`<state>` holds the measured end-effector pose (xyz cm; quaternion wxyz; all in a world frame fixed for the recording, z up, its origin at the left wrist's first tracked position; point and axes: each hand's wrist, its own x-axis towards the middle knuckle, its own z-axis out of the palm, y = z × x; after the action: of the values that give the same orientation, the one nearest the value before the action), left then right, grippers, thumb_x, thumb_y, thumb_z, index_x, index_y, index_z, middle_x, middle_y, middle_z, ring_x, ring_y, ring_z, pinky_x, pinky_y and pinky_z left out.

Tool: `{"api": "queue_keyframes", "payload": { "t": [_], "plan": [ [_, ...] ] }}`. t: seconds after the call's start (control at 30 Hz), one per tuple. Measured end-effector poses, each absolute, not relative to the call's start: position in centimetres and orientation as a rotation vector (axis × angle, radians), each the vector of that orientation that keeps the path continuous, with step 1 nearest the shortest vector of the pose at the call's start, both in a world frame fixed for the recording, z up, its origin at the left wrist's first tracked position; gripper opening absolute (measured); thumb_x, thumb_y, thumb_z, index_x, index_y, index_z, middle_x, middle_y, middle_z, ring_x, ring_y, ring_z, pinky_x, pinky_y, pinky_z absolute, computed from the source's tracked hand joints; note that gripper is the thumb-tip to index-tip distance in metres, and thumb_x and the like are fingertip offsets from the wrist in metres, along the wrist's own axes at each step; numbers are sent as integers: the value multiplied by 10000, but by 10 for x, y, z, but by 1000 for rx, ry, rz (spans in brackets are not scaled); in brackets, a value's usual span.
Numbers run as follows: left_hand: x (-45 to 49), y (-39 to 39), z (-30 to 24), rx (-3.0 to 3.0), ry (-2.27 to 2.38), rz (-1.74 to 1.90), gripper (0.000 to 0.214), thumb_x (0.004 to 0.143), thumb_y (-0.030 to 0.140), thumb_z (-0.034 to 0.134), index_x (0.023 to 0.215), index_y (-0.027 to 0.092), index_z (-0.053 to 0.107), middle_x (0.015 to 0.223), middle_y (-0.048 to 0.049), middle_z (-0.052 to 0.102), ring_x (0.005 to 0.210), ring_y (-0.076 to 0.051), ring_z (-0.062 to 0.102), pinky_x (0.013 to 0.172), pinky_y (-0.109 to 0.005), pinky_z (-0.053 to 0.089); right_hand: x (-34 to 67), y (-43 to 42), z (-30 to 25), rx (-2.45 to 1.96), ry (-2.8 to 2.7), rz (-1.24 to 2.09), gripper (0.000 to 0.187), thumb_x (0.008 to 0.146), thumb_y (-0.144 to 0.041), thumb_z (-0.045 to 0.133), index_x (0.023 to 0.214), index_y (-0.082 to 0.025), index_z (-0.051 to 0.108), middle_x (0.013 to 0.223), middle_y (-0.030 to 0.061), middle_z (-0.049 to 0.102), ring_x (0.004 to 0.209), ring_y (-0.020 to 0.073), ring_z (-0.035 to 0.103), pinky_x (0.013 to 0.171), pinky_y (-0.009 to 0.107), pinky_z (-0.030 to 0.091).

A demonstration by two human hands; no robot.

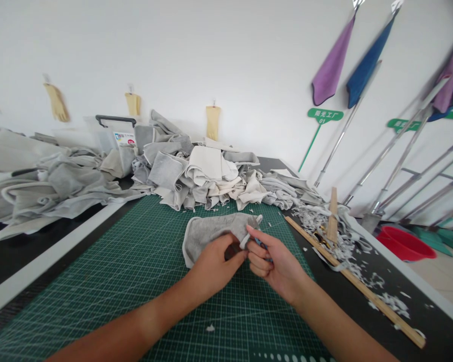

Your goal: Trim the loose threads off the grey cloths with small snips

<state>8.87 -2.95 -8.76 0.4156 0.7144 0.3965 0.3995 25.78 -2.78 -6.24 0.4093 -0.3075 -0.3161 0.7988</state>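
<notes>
A grey fabric piece (207,231) with a pale edge is held just over the green cutting mat (136,281). My left hand (215,264) pinches its near side, thumb and fingers bent around the cloth. At the cloth's right end, my right hand (270,259) is closed around a small blue-handled tool (262,245). Most of that tool is hidden by the fingers, so its kind is unclear. The right thumb and forefinger lie against the fabric's end. A small white scrap (210,328) lies on the mat nearer to me.
A heap of grey and white cloth pieces (207,171) lies behind the mat, with more cloth (53,181) at left. On the right are a long wooden strip (362,289), scissors (320,239) and shredded scraps (313,218). A red basin (403,244) stands beyond the table edge.
</notes>
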Motion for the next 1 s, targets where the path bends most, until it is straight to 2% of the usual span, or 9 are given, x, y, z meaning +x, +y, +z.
{"api": "queue_keyframes", "payload": {
  "t": [0.1,0.2,0.37,0.57,0.67,0.83,1.0],
  "plan": [
    [86,-24,-87,1791,940,1041,162,924,314,569,946,195,677,931,-43,688,842,-203,602,767,-295,451,257,-29,-63,-824,-835,1969,632,919,-461,639,530,-214,207,407,-109,169,351,28,102,362,206,115],
    [80,-18,-85,1711,952,1068,173,921,351,580,878,190,628,813,-21,652,762,-179,588,702,-270,451,264,-26,-60,-896,-860,1770,635,898,-457,665,533,-218,204,418,-108,164,360,32,116,362,213,128],
    [64,-10,-74,1638,976,1083,181,880,377,638,873,197,618,799,-21,638,731,-170,572,658,-257,437,280,-17,-53,-951,-845,1543,607,853,-405,730,579,-223,220,471,-116,166,394,36,110,358,214,144],
    [49,-7,-68,1747,1018,767,215,866,387,648,901,193,733,756,-20,643,674,-163,544,600,-252,374,290,-13,-49,-958,-821,1378,529,832,-357,748,609,-216,290,500,-118,181,394,31,121,351,202,133],
    [47,-7,-66,1743,1055,844,225,870,405,646,881,192,716,736,-11,628,661,-161,544,586,-245,371,294,-11,-49,-994,-826,1330,531,845,-355,732,599,-217,282,501,-114,186,383,29,143,345,199,137],
    [45,-8,-54,1790,992,1068,218,921,386,599,891,192,693,858,-22,674,787,-175,598,710,-250,439,298,-6,-49,-1069,-853,1196,531,818,-357,748,596,-224,285,488,-114,202,373,33,164,350,197,114],
    [42,-11,-49,1906,1081,1266,211,968,358,543,941,207,689,972,-32,711,920,-194,633,838,-267,461,303,-3,-52,-1315,-1066,990,489,804,-471,729,605,-223,357,466,-97,259,389,54,199,382,213,119]
  ]
}}
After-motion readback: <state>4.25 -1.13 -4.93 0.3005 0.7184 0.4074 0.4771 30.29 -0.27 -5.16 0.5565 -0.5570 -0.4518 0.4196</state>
